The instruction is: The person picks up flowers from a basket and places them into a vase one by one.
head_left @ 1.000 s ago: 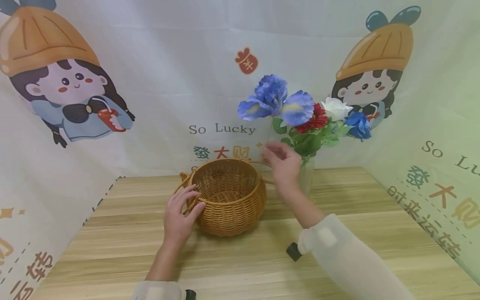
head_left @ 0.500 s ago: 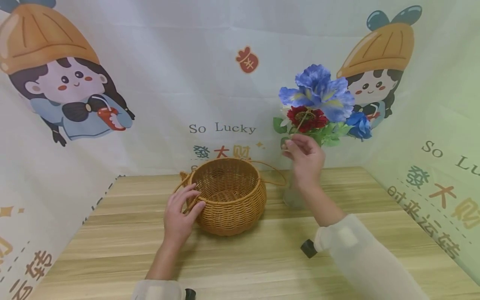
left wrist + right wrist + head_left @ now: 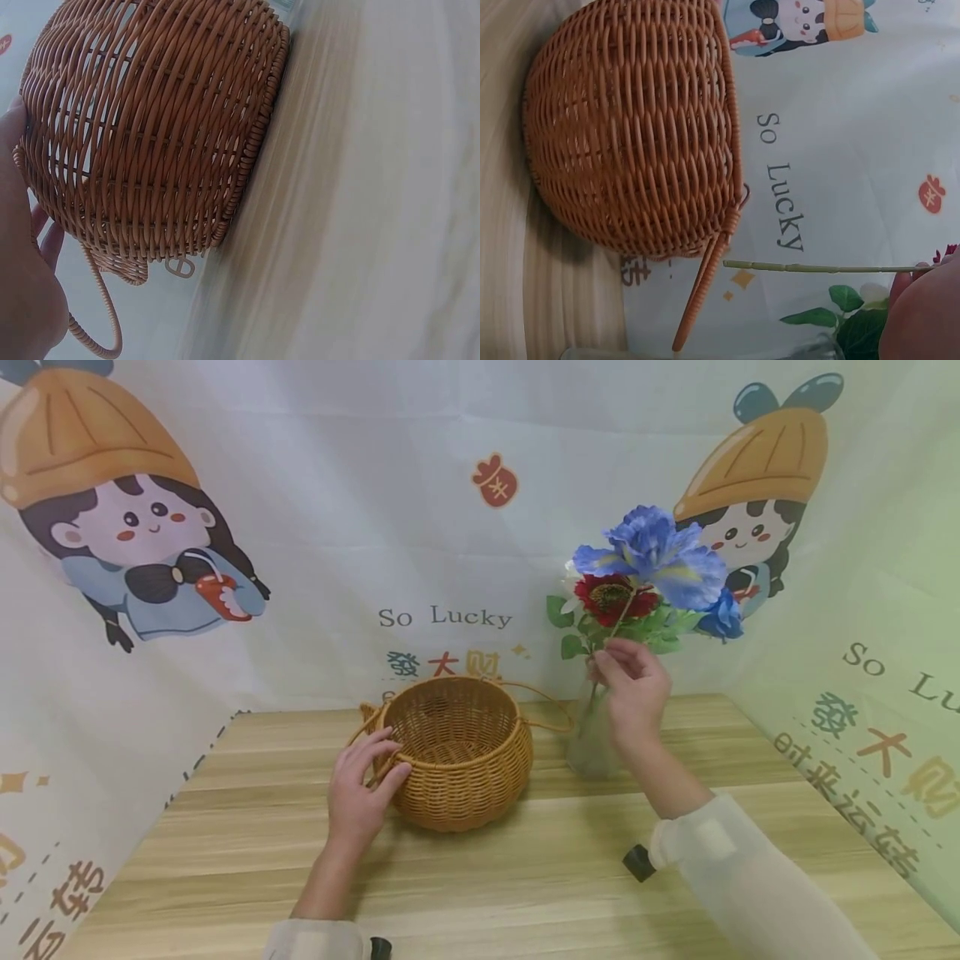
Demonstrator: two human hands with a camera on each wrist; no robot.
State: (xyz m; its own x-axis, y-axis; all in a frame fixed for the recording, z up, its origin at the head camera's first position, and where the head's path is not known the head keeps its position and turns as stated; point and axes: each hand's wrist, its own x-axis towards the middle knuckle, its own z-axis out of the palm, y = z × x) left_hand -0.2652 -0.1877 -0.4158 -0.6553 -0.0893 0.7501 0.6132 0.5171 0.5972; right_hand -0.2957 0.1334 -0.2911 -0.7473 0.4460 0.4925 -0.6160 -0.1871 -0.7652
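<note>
My left hand (image 3: 362,789) holds the left rim of a round brown wicker basket (image 3: 465,793), its thumb on the outside near a side handle. In the left wrist view, the basket's woven wall (image 3: 150,135) fills the upper left. My right hand (image 3: 637,693) pinches the thin stem of a large blue artificial iris (image 3: 652,556), held upright before the other flowers. In the right wrist view, the bare lower end of the green stem (image 3: 795,267) points towards the basket's handle (image 3: 697,292). A clear vase (image 3: 588,747) stands behind the right hand, partly hidden by it.
The vase holds a red flower (image 3: 611,597), a blue rose (image 3: 723,614), a partly hidden white flower and green leaves. A wooden-patterned tabletop (image 3: 480,893) bears everything. Printed white cloth (image 3: 337,468) hangs behind and at both sides.
The right hand has moved right with the iris, from beside the basket's right handle to in front of the vase. The left hand and basket have stayed put.
</note>
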